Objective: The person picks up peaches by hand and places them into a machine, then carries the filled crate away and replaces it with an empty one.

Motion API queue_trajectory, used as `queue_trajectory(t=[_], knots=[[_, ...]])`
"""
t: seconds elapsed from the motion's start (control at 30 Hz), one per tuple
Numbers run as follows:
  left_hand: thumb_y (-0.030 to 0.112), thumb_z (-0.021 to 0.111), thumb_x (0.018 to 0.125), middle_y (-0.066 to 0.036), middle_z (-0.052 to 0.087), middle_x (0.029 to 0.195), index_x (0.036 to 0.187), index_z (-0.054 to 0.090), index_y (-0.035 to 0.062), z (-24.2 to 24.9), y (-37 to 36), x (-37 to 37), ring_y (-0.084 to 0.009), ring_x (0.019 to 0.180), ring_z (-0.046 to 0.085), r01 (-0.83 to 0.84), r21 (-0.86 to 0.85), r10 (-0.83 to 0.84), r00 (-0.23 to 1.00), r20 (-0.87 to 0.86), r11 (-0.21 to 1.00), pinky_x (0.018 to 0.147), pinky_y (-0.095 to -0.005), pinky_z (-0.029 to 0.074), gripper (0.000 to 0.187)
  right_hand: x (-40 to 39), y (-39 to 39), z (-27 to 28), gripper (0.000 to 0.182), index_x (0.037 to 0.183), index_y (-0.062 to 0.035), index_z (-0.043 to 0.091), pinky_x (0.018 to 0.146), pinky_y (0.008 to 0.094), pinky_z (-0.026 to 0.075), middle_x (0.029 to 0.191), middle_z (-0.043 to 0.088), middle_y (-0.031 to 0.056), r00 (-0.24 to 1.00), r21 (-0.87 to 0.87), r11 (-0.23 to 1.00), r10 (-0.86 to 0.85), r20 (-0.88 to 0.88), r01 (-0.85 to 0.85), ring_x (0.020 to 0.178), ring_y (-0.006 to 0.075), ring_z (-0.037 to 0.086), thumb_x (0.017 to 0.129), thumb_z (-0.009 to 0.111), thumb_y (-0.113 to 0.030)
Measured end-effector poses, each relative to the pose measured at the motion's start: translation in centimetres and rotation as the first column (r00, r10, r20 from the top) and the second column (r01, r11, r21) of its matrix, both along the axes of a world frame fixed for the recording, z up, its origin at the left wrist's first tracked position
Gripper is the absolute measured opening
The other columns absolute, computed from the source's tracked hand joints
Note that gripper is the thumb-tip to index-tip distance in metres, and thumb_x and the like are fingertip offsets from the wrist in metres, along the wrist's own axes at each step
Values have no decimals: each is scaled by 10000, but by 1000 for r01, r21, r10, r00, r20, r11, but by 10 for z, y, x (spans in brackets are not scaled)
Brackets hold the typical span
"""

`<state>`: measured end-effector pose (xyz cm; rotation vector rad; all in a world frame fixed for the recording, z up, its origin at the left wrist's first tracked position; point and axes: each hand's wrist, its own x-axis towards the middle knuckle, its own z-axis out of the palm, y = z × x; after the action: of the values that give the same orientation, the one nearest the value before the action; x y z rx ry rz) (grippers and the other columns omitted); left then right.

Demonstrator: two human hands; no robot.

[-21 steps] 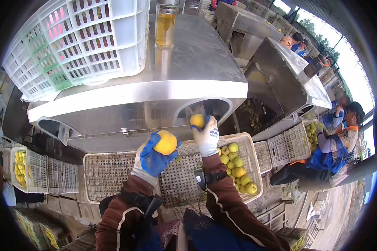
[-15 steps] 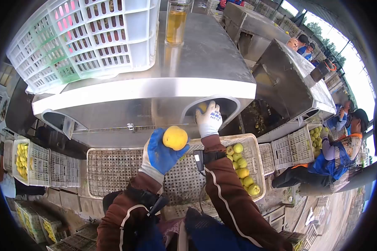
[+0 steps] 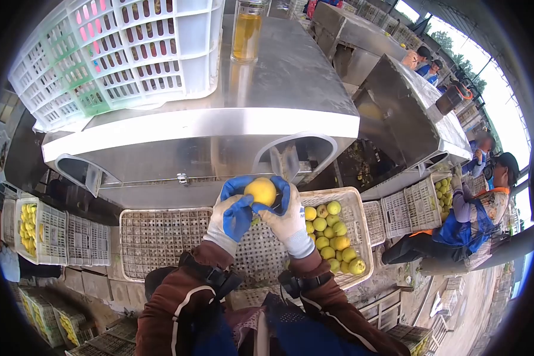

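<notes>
- Left hand (image 3: 231, 215) and right hand (image 3: 283, 212): gloved fingers of both closed around one yellow fruit (image 3: 261, 191)
- Fruit held above white crate (image 3: 166, 237), below steel machine (image 3: 231, 127) opening

Yellow fruit (image 3: 261, 191): round, smooth-skinned, whole. Held in the air between two gloved hands, above the white crate (image 3: 160, 237), just in front of the steel machine's opening (image 3: 302, 157).

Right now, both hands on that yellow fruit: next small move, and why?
Probably lift the round yellow fruit toward the arched opening in the steel machine. The left hand and right hand cup it just below that opening, which looks empty.
</notes>
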<state>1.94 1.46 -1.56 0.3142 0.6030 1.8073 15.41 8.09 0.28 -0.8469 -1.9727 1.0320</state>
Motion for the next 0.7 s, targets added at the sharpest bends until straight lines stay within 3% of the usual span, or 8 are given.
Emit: queue_trajectory(t=[0.03,0.13,0.2,0.23,0.27,0.33,0.6,0.7], knots=[[16,637,812,-132,609,1079,1148,536,-20,6,-2,-3,-227,1015,594,23,3,-23,999,-25,1000,901,-323,487,353,0,0,1,783,1285,16,406,920,421,443,1207,518,202,1000,17,1000,19,3,-19,1089,365,527,671,817,-242],[6,589,834,-136,580,1146,1161,537,20,-4,1,-11,-261,1101,559,61,11,-59,990,-127,998,967,-390,455,331,-3,3,0,819,1314,-6,377,922,427,444,1229,483,203,931,-427,862,126,-342,-273,1119,369,501,652,822,-194],[16,561,856,-129,563,1187,1180,532,49,0,3,-14,-274,1149,536,12,-13,-14,992,-122,1000,1003,-435,434,327,-7,16,-4,822,1309,3,393,928,418,449,1229,483,200,994,20,993,-112,-14,113,1106,335,520,637,829,-182],[27,556,866,-119,560,1194,1192,527,58,13,1,-10,-269,1157,531,-40,-39,37,997,-72,998,1005,-447,430,329,-8,26,-8,823,1306,7,401,931,414,451,1229,483,198,952,287,924,-290,100,251,1099,318,530,629,832,-176],[38,550,876,-109,558,1200,1204,523,66,19,-1,-6,-264,1166,525,-86,-72,85,996,-19,994,1006,-459,426,330,-11,42,-20,871,1337,-2,367,928,443,451,1255,459,228,903,364,865,-412,118,347,1119,372,511,631,824,-226],[67,544,895,-89,561,1197,1221,517,92,15,-2,-12,-256,1172,518,-63,-103,68,997,45,993,1001,-480,425,329,-16,69,-41,886,1362,-4,338,926,430,456,1268,453,242,814,306,866,-484,320,395,1143,382,503,661,799,-288],[113,557,906,-87,582,1180,1212,531,109,9,-10,-20,-261,1142,544,-4,-72,12,994,111,997,987,-457,444,307,-18,93,-58,862,1377,6,337,887,413,492,1282,471,283,731,341,839,-539,418,424,1120,376,550,714,746,-364],[130,546,916,-87,585,1180,1216,531,110,5,-5,-13,-265,1143,545,16,-65,-10,997,77,998,986,-453,444,301,-51,116,-22,765,1304,8,420,808,415,523,1197,532,266,666,303,836,-548,506,458,971,365,626,731,728,-394]])
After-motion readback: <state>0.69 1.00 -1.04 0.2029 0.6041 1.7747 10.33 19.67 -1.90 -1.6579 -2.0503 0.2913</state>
